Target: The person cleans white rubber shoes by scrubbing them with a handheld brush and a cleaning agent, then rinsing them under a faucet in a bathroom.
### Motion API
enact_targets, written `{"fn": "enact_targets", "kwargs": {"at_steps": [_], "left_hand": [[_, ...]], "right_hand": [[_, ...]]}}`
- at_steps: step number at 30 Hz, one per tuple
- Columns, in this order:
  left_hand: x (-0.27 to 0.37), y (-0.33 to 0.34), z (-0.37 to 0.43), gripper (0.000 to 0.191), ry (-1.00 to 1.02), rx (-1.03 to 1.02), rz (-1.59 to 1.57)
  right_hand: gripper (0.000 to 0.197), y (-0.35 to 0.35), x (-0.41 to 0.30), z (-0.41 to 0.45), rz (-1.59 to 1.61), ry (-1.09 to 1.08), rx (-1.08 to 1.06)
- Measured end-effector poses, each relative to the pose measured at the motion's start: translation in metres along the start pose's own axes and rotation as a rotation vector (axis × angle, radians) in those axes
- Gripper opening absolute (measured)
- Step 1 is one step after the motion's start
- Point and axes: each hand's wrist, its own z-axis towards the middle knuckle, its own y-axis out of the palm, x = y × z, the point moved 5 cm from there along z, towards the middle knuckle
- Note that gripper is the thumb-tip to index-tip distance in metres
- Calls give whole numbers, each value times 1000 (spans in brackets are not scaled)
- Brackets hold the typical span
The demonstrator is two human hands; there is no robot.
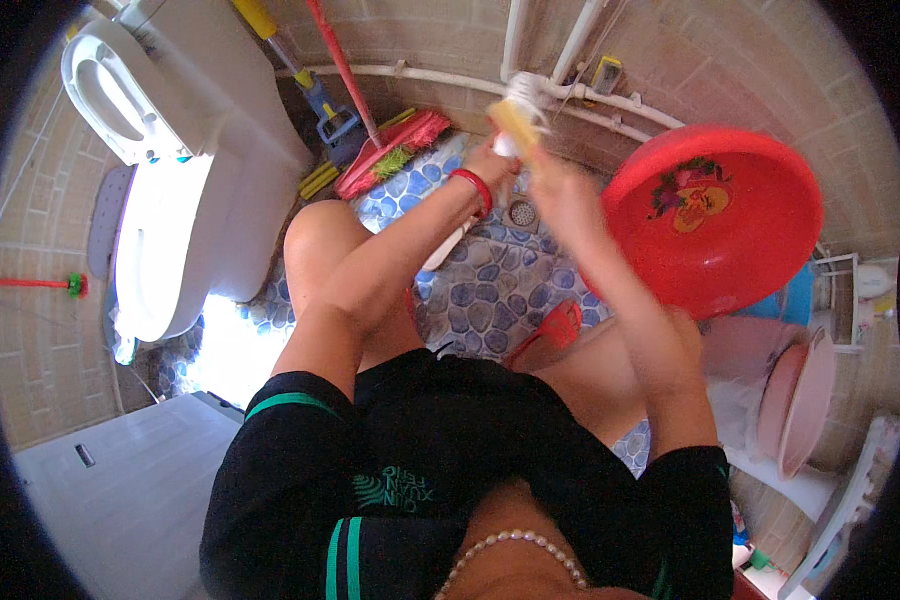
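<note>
My left hand (493,163), with a red bangle at its wrist, holds a blurred white object (525,94) out in front of me; it may be a shoe, but the blur hides its exact kind. My right hand (551,176) grips a yellowish brush-like tool (516,127) that lies across the white object. Both hands are close together above the pebble-patterned floor. Motion blur hides the fingertips and the tool's working side. Below my left wrist a pale, elongated thing (450,245) rests on the floor.
A large red basin (720,262) leans at the right, near pink basins (795,409). A white toilet (217,202) stands at the left. A red broom (397,154) and a mop (330,120) lean ahead, and a floor drain (523,214) lies below my hands.
</note>
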Motion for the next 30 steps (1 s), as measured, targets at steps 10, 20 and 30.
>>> {"fn": "enact_targets", "kwargs": {"at_steps": [10,20,30], "left_hand": [[13,22,-34,47,-215,-22,207],[4,39,-47,55,-217,-189,-21],[-21,34,-53,46,-235,-277,118]], "right_hand": [[44,-15,25,6,71,262,-48],[38,-27,86,31,190,403,98],[39,-37,104,33,199,361,174]]}}
